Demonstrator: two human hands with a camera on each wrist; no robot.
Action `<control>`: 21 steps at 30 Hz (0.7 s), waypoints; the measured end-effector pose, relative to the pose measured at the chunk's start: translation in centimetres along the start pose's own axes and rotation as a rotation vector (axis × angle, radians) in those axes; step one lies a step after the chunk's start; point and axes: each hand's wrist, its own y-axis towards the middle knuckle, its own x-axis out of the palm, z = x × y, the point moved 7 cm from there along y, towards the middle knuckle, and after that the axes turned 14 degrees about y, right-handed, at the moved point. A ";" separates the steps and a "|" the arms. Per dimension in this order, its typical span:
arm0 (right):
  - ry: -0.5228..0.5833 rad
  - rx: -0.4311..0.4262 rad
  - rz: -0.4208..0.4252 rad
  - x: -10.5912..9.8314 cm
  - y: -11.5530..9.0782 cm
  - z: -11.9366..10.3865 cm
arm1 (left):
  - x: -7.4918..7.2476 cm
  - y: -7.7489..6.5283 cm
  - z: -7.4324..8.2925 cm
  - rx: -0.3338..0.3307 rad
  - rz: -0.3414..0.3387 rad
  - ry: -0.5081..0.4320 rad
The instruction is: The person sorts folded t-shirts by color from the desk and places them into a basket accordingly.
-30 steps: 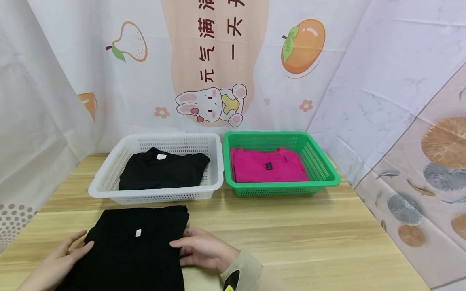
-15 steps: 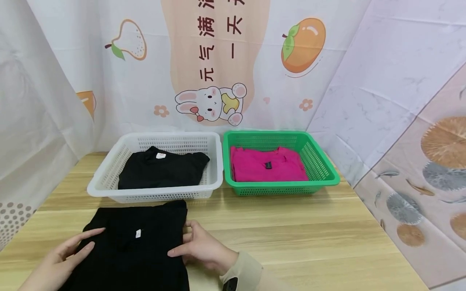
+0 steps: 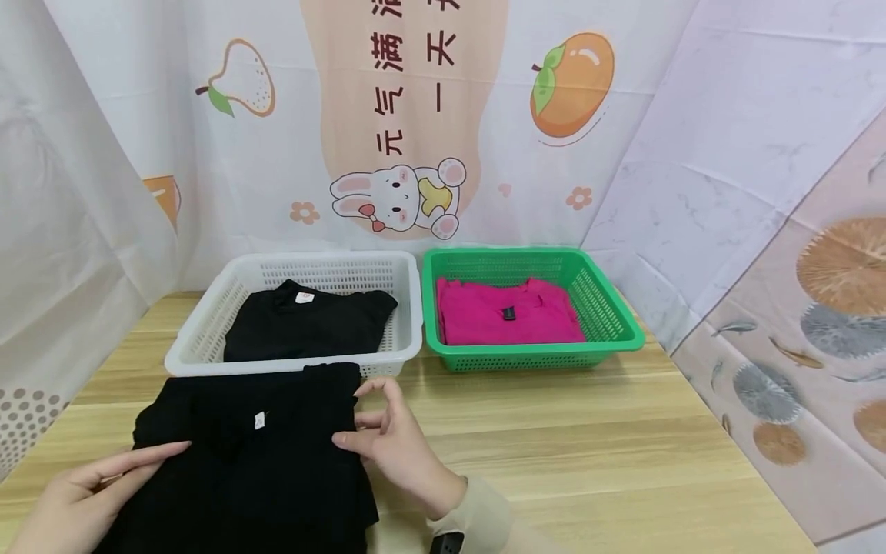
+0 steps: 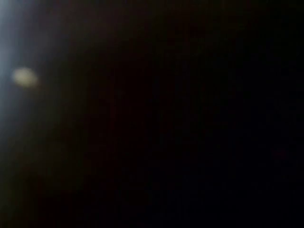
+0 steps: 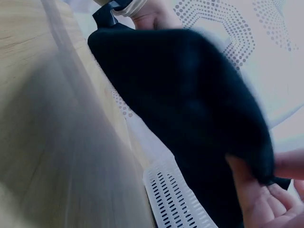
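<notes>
A folded black T-shirt [image 3: 277, 477] with a small white label is raised off the table, its far edge overlapping the white basket's front rim. My left hand [image 3: 79, 488] grips the shirt's left side, its index finger and thumb lying on the cloth. At the opposite side my right hand [image 3: 408, 454] pinches the edge, thumb on top and other fingers at the side and beneath. In the right wrist view, the shirt [image 5: 175, 90] hangs above the wood, with fingers [image 5: 256, 199] around its edge. The left wrist view is almost wholly dark.
Behind the shirt stands a white basket [image 3: 187, 342] with another folded black shirt [image 3: 311, 327] inside. Right of it is a green basket [image 3: 540, 350] with a folded pink shirt [image 3: 508, 315]. Both stand on a wooden table [image 3: 588, 454] before a printed curtain [image 3: 554, 200].
Both hands have lifted the black shirt and shifted it forward towards the white basket. The left fingers have moved further onto the cloth; the right hand has moved up along the edge.
</notes>
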 end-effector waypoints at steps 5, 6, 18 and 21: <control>-0.037 -0.078 -0.058 0.2 -0.1 -0.8 | -1.0 -1.0 1.3 -0.034 0.159 -0.065; -0.047 -0.090 -0.067 0.3 -0.2 -0.9 | -1.2 -1.0 1.5 -0.051 0.167 -0.090; -0.061 -0.097 -0.106 0.9 -0.7 -2.5 | -4.3 -1.8 4.0 0.037 0.358 -0.279; -0.068 -0.101 -0.126 0.9 -0.5 -3.0 | -4.2 -1.4 3.9 -0.034 0.272 -0.239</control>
